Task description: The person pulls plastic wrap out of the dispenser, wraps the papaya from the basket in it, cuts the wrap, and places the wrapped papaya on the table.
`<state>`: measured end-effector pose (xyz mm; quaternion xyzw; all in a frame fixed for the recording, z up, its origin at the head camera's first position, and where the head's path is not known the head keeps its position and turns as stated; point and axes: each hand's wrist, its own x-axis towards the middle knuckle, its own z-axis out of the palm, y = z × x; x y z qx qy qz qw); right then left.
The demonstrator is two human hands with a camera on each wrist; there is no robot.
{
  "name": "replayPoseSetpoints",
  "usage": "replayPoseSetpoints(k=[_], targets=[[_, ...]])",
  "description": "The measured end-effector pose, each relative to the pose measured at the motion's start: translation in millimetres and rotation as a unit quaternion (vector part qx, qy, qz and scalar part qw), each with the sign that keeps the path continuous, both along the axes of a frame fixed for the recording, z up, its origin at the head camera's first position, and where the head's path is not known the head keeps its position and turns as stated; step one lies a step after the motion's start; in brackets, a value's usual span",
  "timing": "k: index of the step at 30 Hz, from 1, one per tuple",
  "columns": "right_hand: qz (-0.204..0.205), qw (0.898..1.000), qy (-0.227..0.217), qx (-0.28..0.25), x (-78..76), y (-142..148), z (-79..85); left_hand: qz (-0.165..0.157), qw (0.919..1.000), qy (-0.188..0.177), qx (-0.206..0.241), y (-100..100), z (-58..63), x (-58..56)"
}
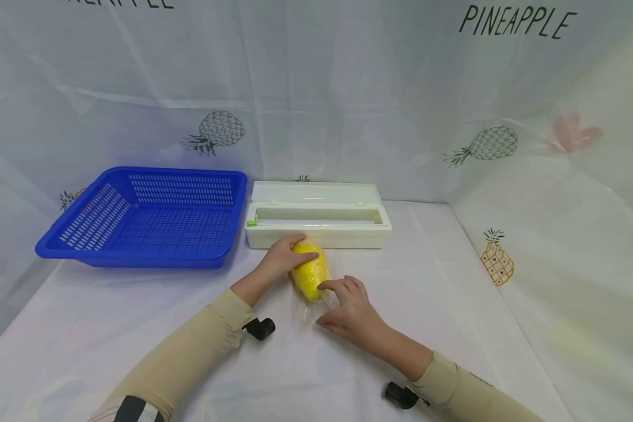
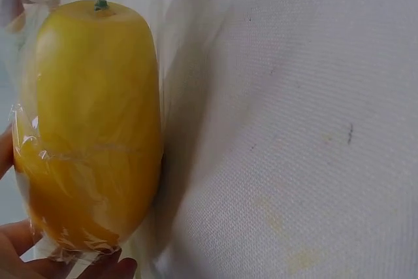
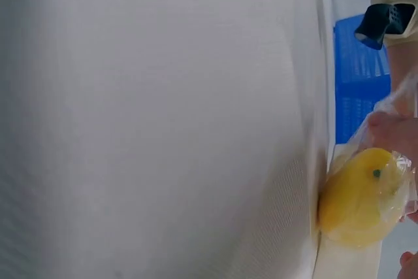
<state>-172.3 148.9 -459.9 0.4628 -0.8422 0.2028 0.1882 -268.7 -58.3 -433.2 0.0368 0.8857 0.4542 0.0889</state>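
A yellow oblong fruit [image 1: 311, 272] with a small green stem end lies on the white-covered table, wrapped in clear plastic film [image 2: 98, 151]. My left hand [image 1: 282, 257] holds its far end, thumb over the top and fingers around the side. At the near end is my right hand [image 1: 352, 310], its thumb and index finger apart; the index tip touches the fruit. Loose film [image 1: 312, 310] spreads between that thumb and finger. In the right wrist view the fruit [image 3: 359, 200] shows its stem end, and film hangs around the thumb [image 3: 392, 132].
Just beyond the fruit stands a white film dispenser box [image 1: 319, 239] with its lid raised and a green slider [image 1: 251, 223] at the left. A blue perforated basket [image 1: 153, 258] sits to the left. White pineapple-print cloth [image 1: 348, 129] hangs behind and at the right.
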Motion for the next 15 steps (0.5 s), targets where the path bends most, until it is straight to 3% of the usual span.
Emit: replayPoseSetpoints(k=[15], targets=[[0.019,0.999,-0.037,0.005,2.1,8.8,0.6,-0.004,1.0,-0.006,0.0,-0.7,-0.6,-1.8]])
